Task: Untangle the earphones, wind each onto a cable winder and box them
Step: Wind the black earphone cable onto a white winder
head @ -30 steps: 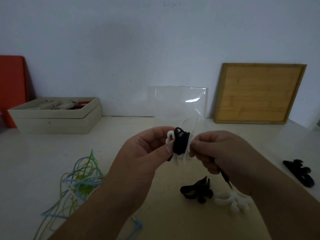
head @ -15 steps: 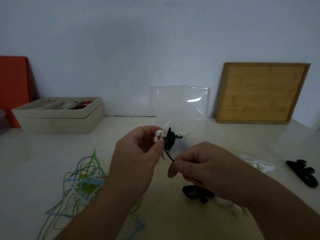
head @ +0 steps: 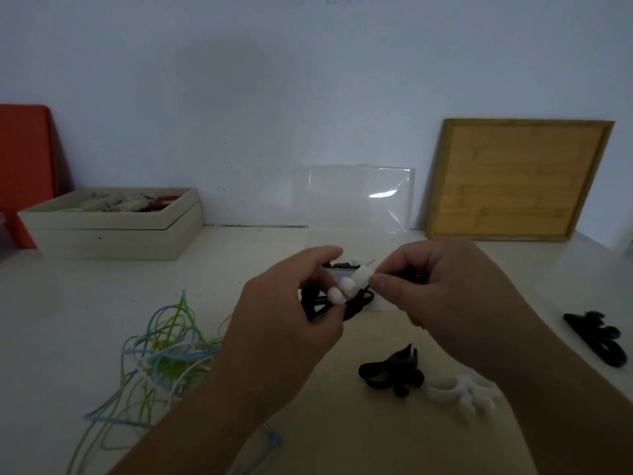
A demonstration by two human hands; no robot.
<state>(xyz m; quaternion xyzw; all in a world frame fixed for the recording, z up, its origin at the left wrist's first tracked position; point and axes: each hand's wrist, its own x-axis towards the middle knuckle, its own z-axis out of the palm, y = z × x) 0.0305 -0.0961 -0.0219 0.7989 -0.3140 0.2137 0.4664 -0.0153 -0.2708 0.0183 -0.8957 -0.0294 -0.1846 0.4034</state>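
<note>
My left hand (head: 291,323) grips a white cable winder (head: 349,284) with a black earphone cable (head: 356,306) wound on it, held above the table's middle. My right hand (head: 442,293) pinches the black cable at the winder's right side. Loops of black cable hang below the winder between both hands. A tangle of blue and green earphones (head: 164,351) lies on the table to the left. A clear plastic box (head: 359,200) with its lid up stands behind my hands.
A black winder (head: 390,371) and a white winder (head: 462,394) lie on the table near my right forearm. Another black winder (head: 596,337) lies at the far right. A beige tray (head: 113,224) stands back left, a wooden board (head: 513,180) leans on the wall.
My right hand rose from below the winder to its right side. The winder turned in my left hand, and loops of black cable now hang beneath it.
</note>
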